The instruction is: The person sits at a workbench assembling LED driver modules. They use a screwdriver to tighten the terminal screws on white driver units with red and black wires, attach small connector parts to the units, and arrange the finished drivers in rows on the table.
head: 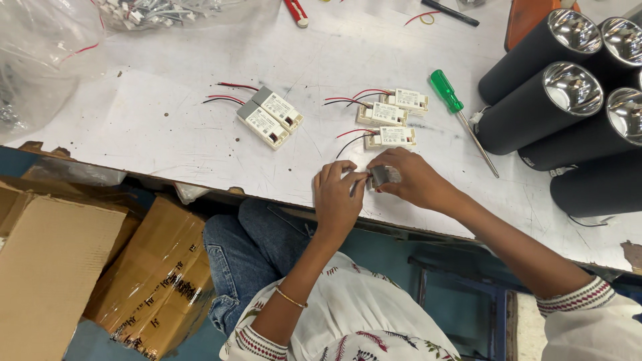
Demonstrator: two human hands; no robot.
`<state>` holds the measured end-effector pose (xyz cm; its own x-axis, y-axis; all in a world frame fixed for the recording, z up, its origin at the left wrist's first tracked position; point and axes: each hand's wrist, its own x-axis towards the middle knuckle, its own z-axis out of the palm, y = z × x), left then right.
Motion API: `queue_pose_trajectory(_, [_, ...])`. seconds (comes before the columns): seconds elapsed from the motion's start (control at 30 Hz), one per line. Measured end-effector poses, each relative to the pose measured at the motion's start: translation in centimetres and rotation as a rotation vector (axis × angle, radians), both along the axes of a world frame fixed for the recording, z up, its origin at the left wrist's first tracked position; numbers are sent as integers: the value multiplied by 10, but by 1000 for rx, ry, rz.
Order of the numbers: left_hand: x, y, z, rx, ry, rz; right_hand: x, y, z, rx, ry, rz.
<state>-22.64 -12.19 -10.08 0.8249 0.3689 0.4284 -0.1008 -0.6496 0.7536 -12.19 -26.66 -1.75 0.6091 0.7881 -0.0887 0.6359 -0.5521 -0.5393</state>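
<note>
Grey driver module (384,176), small and boxy, sits at the near edge of the white table (154,127), pinched between the right hand (409,177) and the fingertips of the left hand (338,197), both closed on it. Just beyond the module lie three cream driver units (391,115) with red and black leads; a green-handled screwdriver (461,115) rests to their right, beside black cylindrical lamp housings (568,100).

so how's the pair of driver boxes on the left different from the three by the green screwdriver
The pair of grey-topped boxes lie side by side, touching, angled diagonally; the three cream boxes lie nearly level, in a loose cluster. The pair's shells look grey and white; the three look cream all over. The pair sits away from the hands; the lowest cream box lies just above the right hand. All five carry white labels and red and black wires leading left, and rest on the white table.
</note>
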Motion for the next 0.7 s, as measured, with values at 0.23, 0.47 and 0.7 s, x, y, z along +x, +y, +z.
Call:
queue_pose_trajectory(0.23, [0, 1, -2, 0, -22, -4, 4, 4, -6, -59, 4, -20])
queue_pose_trajectory(0.47, [1, 1, -1, -4, -13, -3, 11, 8, -9, -73, 53, -40])
queue_pose_trajectory(0.7, [0, 1, -3, -13, -3, -19, 13, 12, -13, -68, 15, 39])
